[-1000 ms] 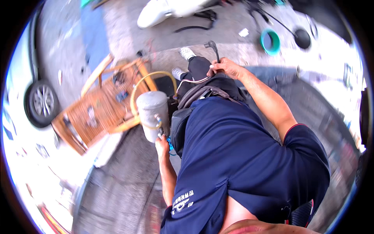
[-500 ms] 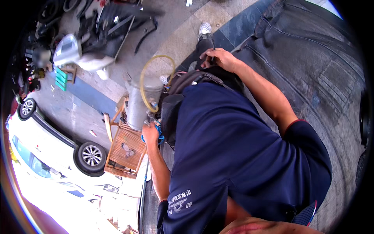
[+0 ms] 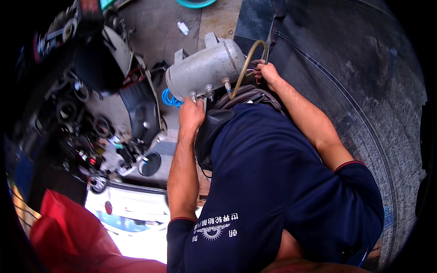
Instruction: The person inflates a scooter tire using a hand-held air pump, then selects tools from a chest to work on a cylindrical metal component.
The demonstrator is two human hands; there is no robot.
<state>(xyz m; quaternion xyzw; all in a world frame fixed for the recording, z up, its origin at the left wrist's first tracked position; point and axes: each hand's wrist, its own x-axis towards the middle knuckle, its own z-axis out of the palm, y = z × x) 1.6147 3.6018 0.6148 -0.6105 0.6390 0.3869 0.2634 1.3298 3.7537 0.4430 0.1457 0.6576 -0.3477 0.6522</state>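
My left hand is closed on a metal fitting at the near end of a grey air tank. The tank lies sideways beside my waist, its short feet facing away. A yellowish hose rises from another fitting on the tank and loops down beside my right hand. That hand is closed around a thin dark rod, whose upper end reaches the edge of a very large black tyre on the right. Blue coiled hose hangs next to the tank's left end. My right fingertips are partly hidden.
A scooter and a clutter of parts and tyres stand at the left. Beyond them nearer me is a white car. Red fabric fills the lower left. A green basin lies on the floor at the top.
The grey tank has risen and tipped from upright to sideways, with my left hand moving up and away from me. The view has turned, and the wooden chair is now mostly hidden.
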